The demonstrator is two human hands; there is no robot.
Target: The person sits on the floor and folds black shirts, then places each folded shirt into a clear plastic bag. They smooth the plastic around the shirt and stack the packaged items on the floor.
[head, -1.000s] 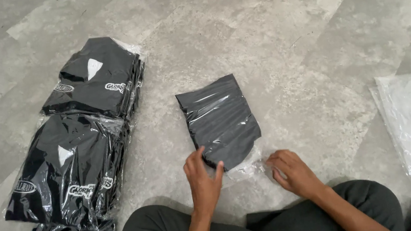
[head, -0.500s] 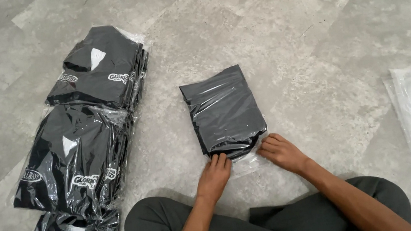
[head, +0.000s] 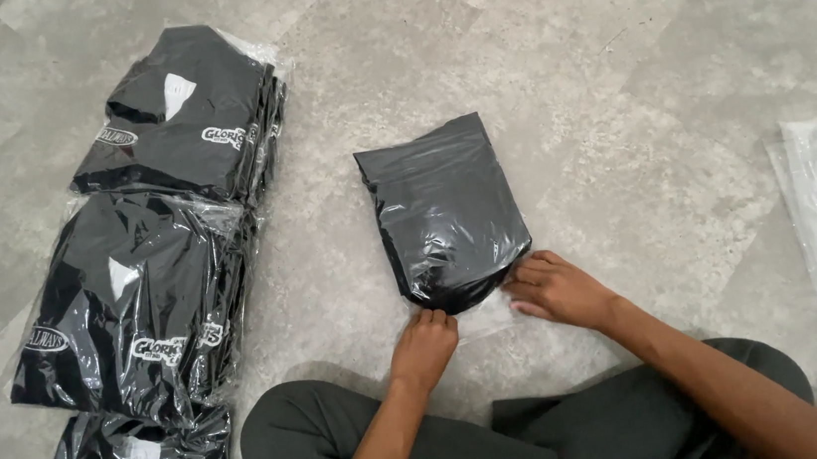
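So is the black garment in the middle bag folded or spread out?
Folded: the bagged garment is a compact rectangle; both hands pinch its near edge.

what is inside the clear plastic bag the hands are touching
A folded black garment fills the clear bag. Both hands, left and right, pinch the bag's near edge. The garment's front and any print are hidden by folds and glare.
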